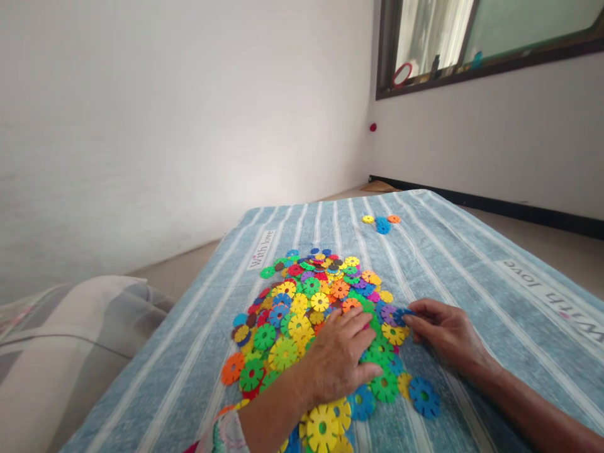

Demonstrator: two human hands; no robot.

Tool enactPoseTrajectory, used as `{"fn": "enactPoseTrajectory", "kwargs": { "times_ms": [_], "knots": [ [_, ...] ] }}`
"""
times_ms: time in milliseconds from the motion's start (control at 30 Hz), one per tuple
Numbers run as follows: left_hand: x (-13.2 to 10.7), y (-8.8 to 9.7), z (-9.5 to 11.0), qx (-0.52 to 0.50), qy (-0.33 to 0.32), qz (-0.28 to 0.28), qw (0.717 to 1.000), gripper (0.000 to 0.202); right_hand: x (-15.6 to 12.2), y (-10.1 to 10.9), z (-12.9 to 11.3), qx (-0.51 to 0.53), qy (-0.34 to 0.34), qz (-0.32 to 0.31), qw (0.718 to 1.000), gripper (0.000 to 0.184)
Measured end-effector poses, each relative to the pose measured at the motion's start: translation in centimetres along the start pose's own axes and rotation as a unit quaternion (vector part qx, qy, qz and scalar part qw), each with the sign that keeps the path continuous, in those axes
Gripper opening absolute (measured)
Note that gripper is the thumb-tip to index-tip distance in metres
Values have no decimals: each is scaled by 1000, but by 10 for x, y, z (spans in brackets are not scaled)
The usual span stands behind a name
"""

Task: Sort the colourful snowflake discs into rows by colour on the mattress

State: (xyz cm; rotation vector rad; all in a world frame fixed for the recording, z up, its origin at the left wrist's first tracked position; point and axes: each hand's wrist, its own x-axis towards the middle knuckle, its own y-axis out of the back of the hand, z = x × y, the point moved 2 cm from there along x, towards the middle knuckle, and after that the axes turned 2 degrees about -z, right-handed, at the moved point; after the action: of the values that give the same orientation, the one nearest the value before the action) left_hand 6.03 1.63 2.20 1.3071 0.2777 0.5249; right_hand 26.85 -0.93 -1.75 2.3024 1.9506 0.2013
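Observation:
A heap of flat plastic snowflake discs (306, 302) in several colours lies on a blue striped cloth (462, 264). My left hand (340, 358) rests palm down on the near side of the heap, fingers spread over green and yellow discs. Beside the heap's right edge, my right hand (446, 333) pinches a small blue disc (403, 313) with its fingertips. A large yellow disc (323, 428) and a blue disc (425, 396) lie close to my wrists.
Three loose discs, yellow, blue and orange (381, 222), lie apart near the cloth's far end. A grey striped cushion (70, 340) sits at the left. White walls stand behind, with a window (472, 38) at the upper right and bare floor beyond the cloth.

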Motion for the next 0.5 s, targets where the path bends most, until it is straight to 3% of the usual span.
{"fn": "enactPoseTrajectory", "kwargs": {
  "times_ms": [267,500],
  "knots": [
    [2,1,-25,41,36,64,996,34,2,-1,-1,1,-1,-15,1000,23],
    [1,8,-50,86,52,81,992,21,5,1,1,11,0,-17,1000,22]
  ]
}}
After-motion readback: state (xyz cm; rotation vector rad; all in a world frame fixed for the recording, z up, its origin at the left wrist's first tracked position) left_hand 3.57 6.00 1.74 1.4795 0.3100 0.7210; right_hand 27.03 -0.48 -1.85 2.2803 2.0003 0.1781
